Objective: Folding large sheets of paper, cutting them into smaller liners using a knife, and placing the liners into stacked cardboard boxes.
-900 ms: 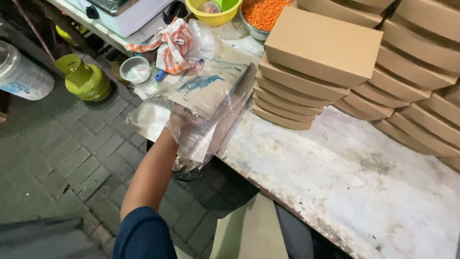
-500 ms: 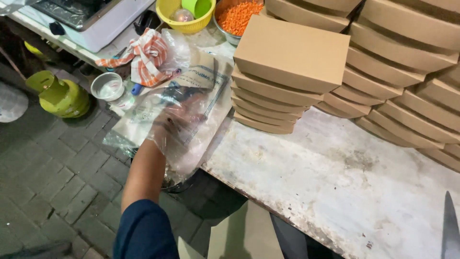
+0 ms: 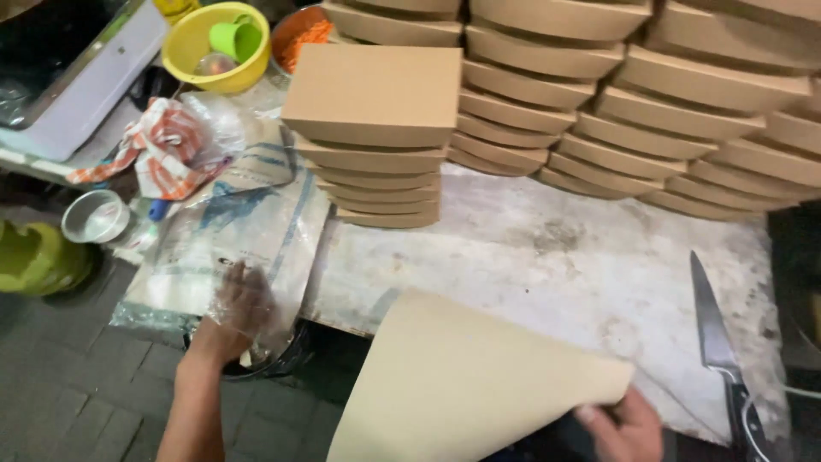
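Newly raised paper sheet (image 3: 462,385) between right fingers (image 3: 599,417)

One head-worn camera looks steeply down, close over the worktop (image 3: 547,257) (no second view)

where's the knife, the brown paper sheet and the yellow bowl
knife (image 3: 709,329), head view, on the middle of the blade
brown paper sheet (image 3: 466,385), head view, on its flat centre
yellow bowl (image 3: 190,67), head view, on the near rim
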